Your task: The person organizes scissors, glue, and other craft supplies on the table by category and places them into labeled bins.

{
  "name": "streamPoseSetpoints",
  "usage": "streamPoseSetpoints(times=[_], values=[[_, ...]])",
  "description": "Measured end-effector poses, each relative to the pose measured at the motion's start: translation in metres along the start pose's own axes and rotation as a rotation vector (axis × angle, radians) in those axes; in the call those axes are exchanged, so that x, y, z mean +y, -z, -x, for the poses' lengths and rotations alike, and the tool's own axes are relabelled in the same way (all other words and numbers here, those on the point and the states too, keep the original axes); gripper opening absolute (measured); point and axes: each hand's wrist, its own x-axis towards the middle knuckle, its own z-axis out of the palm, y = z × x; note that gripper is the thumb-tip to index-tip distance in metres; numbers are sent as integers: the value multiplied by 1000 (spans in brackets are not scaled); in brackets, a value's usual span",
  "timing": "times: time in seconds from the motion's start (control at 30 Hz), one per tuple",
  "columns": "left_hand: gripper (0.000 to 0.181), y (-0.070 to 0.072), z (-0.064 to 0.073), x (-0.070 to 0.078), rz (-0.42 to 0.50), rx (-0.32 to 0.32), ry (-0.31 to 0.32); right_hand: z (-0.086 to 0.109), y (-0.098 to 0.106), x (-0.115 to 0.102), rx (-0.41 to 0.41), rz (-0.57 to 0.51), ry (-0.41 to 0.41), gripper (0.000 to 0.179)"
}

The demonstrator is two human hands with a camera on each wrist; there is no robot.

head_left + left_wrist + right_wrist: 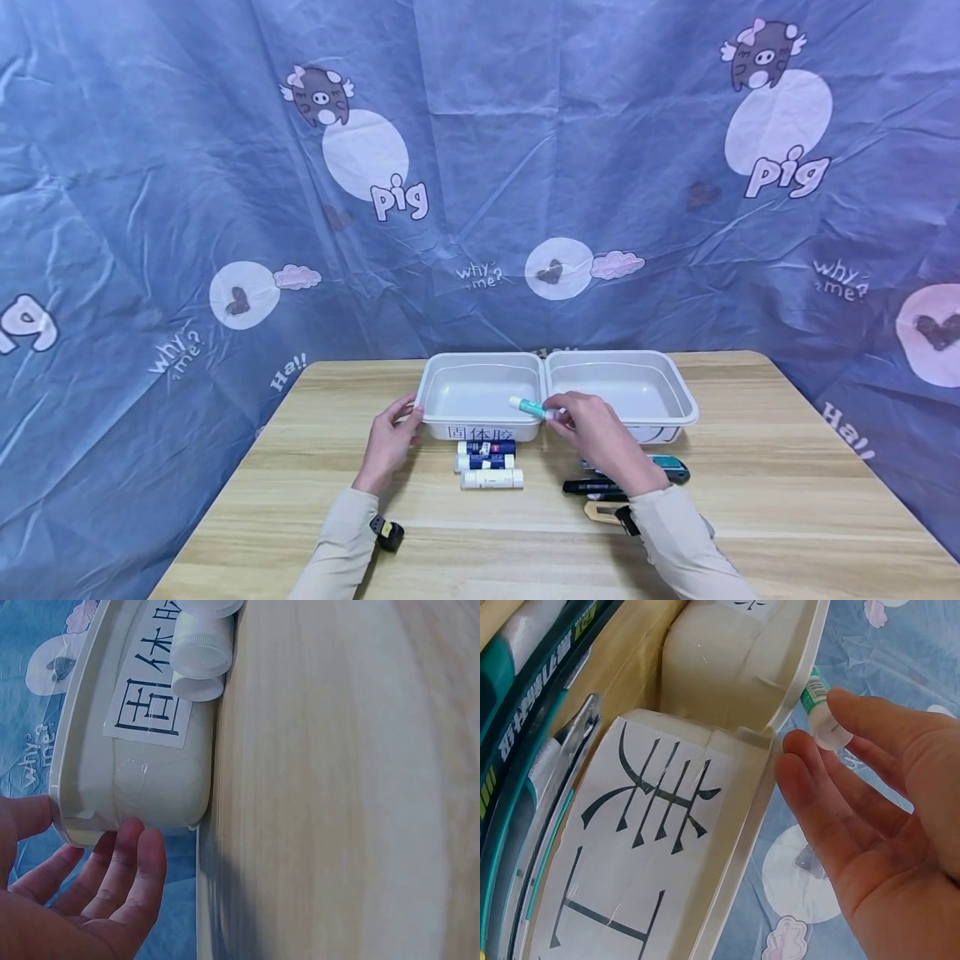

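Observation:
With its thumb on the rim and fingers against the wall beneath, my left hand [392, 437] grips the left end of a white plastic bin [161, 791] labelled in Chinese characters. My right hand [596, 429] pinches a green-and-white glue stick [531, 407] by one end, over the right side of that bin. In the right wrist view the glue stick [817, 701] shows a barcode and a pale end between thumb and fingers. In front of the bin lie three more glue sticks: two dark blue [486, 448] and one white [492, 479].
A second white bin [678, 392], also labelled, stands against the first on the right. Before it lie several utility knives, among them a teal one [671, 468], a black one [581, 487] and a tan one [600, 512], partly under my right forearm. A blue printed curtain [480, 167] hangs behind the table.

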Motion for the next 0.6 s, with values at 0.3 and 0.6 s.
streamPoseSetpoints(times=[0.3,0.6], values=[[42,0,0,1,-1,1,1,0,1,-1,-17,21,41,28],[43,1,1,2,3,-2,-1,0,2,-2,-31,40,51,32]])
